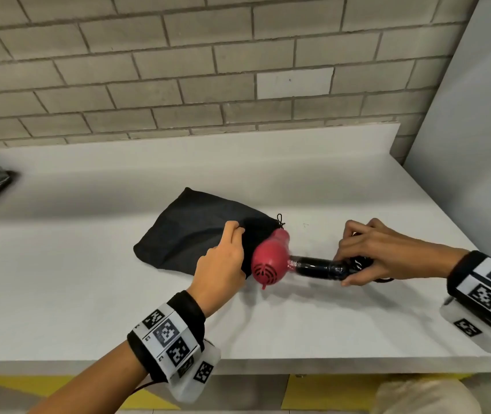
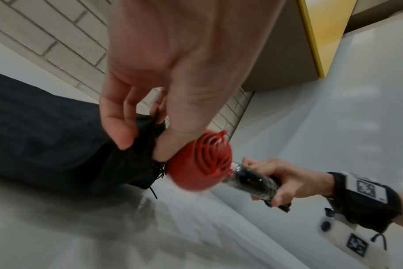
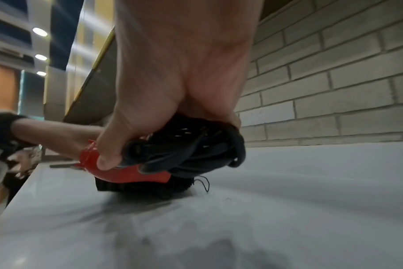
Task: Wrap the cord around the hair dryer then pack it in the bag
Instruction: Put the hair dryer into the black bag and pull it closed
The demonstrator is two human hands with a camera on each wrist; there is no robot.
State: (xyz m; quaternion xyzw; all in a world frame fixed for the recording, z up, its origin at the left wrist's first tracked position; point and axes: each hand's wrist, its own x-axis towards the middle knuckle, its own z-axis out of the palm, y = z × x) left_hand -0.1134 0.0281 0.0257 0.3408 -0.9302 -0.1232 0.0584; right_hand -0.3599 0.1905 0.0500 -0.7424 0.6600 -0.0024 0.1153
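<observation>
Left hand [image 1: 221, 261]; bag [image 1: 196, 231]; dryer [image 1: 271, 261] perhaps entering

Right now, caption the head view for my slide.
Left hand holds the black bag open while right hand feeds in the red hair dryer.

Head overhead; wrists close, low

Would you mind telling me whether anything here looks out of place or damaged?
Nothing stands out. The hair dryer looks intact, its cord bunched at the handle under the right hand, while the left hand holds the black bag at its mouth.
</observation>
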